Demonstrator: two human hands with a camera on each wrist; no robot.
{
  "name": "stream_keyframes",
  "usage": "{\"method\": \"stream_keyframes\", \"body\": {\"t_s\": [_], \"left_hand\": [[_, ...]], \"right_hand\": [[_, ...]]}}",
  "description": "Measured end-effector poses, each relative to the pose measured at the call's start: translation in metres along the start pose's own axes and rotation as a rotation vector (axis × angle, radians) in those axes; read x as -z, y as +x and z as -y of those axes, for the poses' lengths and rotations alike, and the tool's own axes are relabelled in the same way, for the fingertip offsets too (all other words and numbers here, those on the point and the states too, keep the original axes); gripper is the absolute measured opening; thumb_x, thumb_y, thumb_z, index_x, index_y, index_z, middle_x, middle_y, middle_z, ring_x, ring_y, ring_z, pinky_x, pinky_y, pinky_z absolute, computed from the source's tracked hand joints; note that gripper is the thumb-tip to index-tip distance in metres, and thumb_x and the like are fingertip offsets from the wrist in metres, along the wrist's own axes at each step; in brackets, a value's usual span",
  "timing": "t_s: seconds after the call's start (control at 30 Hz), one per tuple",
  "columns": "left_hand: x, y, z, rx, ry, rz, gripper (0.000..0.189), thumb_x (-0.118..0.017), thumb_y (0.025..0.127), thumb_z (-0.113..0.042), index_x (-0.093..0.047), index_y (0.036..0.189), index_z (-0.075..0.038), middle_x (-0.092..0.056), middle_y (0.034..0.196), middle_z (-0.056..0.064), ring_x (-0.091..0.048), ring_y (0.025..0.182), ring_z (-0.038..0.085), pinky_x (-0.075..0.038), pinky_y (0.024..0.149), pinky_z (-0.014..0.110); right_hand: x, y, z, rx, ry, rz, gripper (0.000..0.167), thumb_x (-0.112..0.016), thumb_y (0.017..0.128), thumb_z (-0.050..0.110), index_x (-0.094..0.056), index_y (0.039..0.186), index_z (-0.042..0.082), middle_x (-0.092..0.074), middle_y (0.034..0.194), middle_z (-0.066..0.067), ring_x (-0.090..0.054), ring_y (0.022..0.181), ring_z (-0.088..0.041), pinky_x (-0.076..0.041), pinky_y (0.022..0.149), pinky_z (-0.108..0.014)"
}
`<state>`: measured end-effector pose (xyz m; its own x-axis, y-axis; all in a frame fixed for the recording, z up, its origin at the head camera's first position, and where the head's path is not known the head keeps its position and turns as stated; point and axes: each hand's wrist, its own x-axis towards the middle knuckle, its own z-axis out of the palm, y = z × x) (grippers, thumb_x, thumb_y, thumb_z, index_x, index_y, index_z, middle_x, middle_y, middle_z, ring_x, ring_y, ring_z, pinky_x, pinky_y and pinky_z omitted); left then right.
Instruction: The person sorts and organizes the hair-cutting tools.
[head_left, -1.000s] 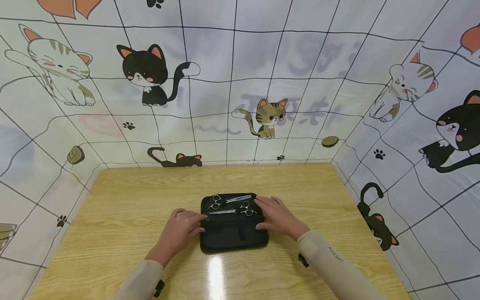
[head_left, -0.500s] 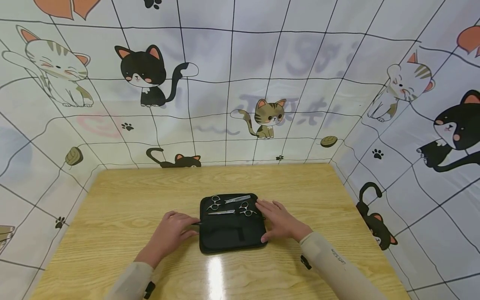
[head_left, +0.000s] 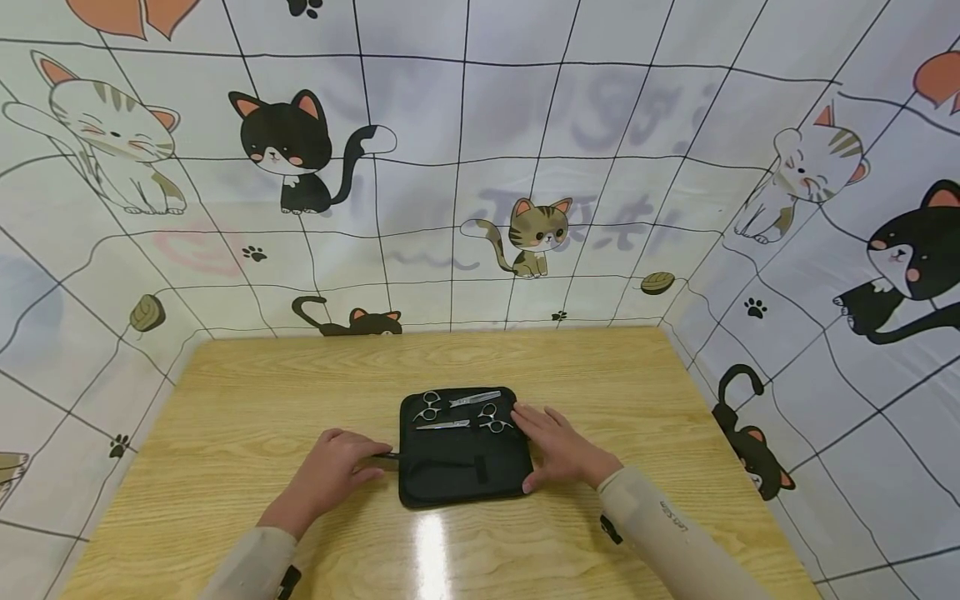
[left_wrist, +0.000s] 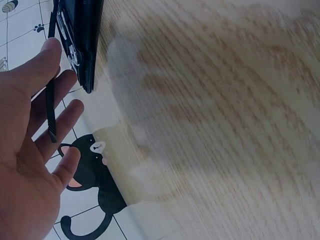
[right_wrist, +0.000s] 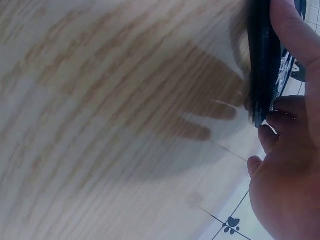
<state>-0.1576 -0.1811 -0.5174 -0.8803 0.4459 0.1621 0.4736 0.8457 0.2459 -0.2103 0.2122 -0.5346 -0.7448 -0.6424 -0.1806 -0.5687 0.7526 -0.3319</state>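
A black scissor case (head_left: 450, 487) lies open on the wooden table, with two pairs of silver scissors in its upper half: one pair (head_left: 472, 398) above, the other (head_left: 450, 424) below. My left hand (head_left: 330, 471), left of the case, pinches the end of a slim black comb (head_left: 387, 455) between thumb and fingers. The comb's ribbed end (left_wrist: 51, 112) juts past my fingers in the left wrist view; its other end lies over the case, teeth not discernible. My right hand (head_left: 562, 450) rests along the case's right edge, fingers extended at the upper part and thumb near the lower corner.
The wooden table (head_left: 247, 392) spreads around the case. A white cloth (head_left: 420, 183) printed with cats and grid lines hangs behind and at both sides. A dark strap (head_left: 481, 469) is fixed on the case's lower half.
My left hand has drawn the comb leftward, partly off the case, and moved slightly nearer. My right thumb has slid down toward the lower right corner; the case has stayed about in place.
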Motion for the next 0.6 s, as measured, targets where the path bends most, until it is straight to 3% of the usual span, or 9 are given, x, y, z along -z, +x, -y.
{"method": "stream_keyframes", "body": {"t_s": [0.6], "left_hand": [[-0.0002,0.0013,0.0004,-0.011,0.01,0.024,0.034,-0.078,0.079,-0.037,-0.075,0.11,-0.024,-0.075,0.101,-0.009,-0.068,0.1,0.014,-0.045,0.095,0.047]], "right_hand": [[-0.0082,0.0025,0.0058,-0.09,-0.109,0.014,0.112,-0.071,0.072,0.067,-0.024,0.155,0.007,-0.02,0.164,-0.008,-0.022,0.151,-0.027,-0.012,0.122,-0.054]]}}
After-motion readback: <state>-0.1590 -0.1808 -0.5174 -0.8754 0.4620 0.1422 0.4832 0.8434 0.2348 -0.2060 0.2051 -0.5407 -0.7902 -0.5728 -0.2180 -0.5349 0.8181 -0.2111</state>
